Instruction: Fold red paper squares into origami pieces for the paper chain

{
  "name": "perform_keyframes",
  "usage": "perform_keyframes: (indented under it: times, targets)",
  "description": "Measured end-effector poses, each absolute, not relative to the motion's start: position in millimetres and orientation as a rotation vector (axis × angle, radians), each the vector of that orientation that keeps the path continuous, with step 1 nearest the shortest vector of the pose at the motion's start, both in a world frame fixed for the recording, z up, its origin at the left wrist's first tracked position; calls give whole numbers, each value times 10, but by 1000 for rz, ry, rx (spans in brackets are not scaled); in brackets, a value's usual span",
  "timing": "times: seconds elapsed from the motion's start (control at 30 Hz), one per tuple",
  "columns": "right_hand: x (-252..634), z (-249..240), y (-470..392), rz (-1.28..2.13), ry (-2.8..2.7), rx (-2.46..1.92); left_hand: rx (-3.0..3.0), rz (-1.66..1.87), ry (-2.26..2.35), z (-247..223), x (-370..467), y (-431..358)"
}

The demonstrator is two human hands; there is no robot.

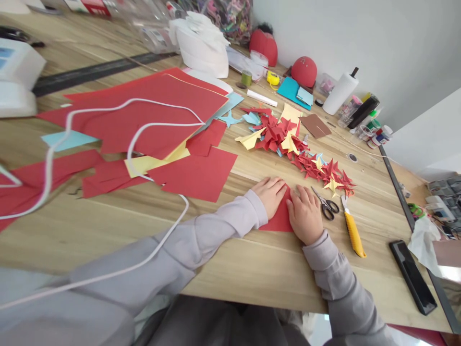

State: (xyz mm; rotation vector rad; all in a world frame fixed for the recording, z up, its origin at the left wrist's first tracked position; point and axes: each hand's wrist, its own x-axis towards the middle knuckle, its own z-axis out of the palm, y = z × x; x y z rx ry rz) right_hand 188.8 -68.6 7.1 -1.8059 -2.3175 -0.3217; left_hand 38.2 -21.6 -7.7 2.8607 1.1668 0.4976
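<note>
A small piece of red paper (276,223) lies on the wooden table, partly covered by both hands. My left hand (268,196) rests on its upper left part, fingers stretched out and lying flat. Along the right edge of the sheet, my right hand (306,215) presses down with its fingers extended. Just right of that hand are black-handled scissors (328,207) and a yellow-handled utility knife (353,233). Beyond the hands spreads a pile of folded paper stars (277,132), mostly red, with some yellow and blue.
Large red sheets (151,113) and cut red pieces (196,175) cover the table's left side, crossed by a white cable (169,245). A black phone (412,276) lies near the right edge. A yellow tape measure (272,78), a white roll (340,93) and several jars stand farther back.
</note>
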Motion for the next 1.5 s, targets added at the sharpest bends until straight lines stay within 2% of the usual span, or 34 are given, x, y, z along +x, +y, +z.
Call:
perform_keyframes:
  times: [0.33, 0.6, 1.2, 1.5]
  targets:
    - [1857, 229, -821, -400, -2312, -1893, 2848, 495, 1191, -143, 347, -186]
    - [1982, 142, -730, -363, -2218, -1820, 2671, 684, 1042, -187, 228, -35]
    - [1993, 92, -644, -420, -2164, -1767, 2774, 744, 992, -241, 239, -17]
    - [2053, -53, -587, -234, -2007, -1759, 2824, 860, 994, -250, 248, -16]
